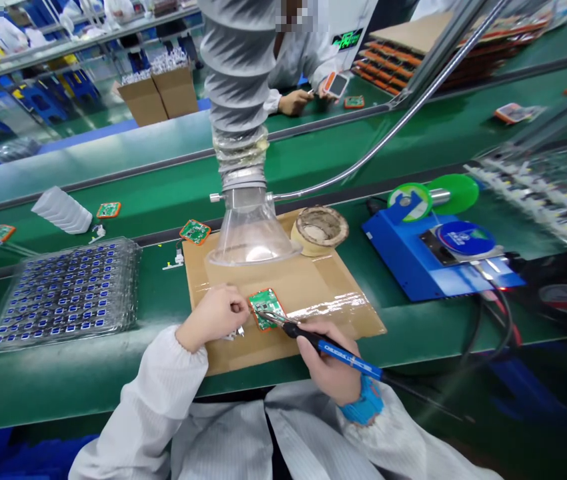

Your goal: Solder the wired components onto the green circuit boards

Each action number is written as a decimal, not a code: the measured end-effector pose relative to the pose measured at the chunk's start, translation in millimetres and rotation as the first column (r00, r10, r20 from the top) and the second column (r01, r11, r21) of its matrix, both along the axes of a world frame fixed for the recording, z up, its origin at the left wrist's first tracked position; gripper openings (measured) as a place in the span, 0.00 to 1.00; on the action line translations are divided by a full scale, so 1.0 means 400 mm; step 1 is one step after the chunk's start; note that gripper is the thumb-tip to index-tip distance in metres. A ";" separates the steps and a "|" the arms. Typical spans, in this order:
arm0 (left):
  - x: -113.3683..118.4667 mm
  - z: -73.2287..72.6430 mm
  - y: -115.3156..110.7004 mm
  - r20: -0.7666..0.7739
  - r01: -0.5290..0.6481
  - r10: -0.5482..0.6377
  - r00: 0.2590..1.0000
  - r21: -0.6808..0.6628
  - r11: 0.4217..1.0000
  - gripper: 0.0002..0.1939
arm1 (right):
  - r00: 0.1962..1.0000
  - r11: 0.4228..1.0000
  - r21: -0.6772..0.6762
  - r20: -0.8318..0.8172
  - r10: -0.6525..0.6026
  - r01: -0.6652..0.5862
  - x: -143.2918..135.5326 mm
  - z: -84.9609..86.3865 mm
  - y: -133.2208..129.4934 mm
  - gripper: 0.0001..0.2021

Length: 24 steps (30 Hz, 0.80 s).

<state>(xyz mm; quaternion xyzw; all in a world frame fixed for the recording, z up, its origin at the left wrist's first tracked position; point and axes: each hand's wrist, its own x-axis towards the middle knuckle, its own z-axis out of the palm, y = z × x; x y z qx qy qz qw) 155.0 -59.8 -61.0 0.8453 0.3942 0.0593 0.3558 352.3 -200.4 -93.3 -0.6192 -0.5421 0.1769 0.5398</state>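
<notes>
A green circuit board with an orange edge [266, 301] lies on a brown cardboard sheet [328, 283] in front of me. My right hand [332, 373] is closed around a blue and black soldering iron [346, 357], whose metal tip reaches over the board. At the board's left side, my left hand [213, 317] has its fingers curled into a pinch. Whatever those fingers hold, if anything, is hidden. Just below them is a small white part [236, 333], partly covered by the hand. A clear fume hood [253, 230] hangs over the sheet, beyond both hands.
A beige bowl [321, 230] stands at the sheet's back edge. To the right is a blue solder feeder [403, 257] with a green reel. Stacked clear trays of small parts [63, 293] lie left. Across the conveyor [323, 150], a co-worker's hands [296, 102] hold a device.
</notes>
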 end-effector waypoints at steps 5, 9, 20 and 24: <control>0.000 0.001 0.001 -0.004 0.003 -0.003 1.000 -0.005 1.000 0.11 | 1.000 0.999 0.042 0.021 0.023 -0.024 -0.005 0.006 0.007 0.01; 0.001 0.002 0.002 -0.015 0.006 -0.006 1.000 -0.006 1.000 0.11 | 0.999 0.997 0.061 0.014 0.040 -0.041 -0.007 0.001 0.005 0.02; -0.002 -0.001 0.003 -0.005 0.010 -0.010 1.000 -0.012 1.000 0.11 | 0.997 0.994 0.077 0.020 0.073 -0.074 -0.006 -0.009 0.003 0.03; -0.002 0.002 0.003 -0.009 0.004 -0.005 1.000 -0.016 1.000 0.11 | 0.996 0.989 0.117 0.006 0.086 -0.086 -0.006 -0.008 0.005 0.05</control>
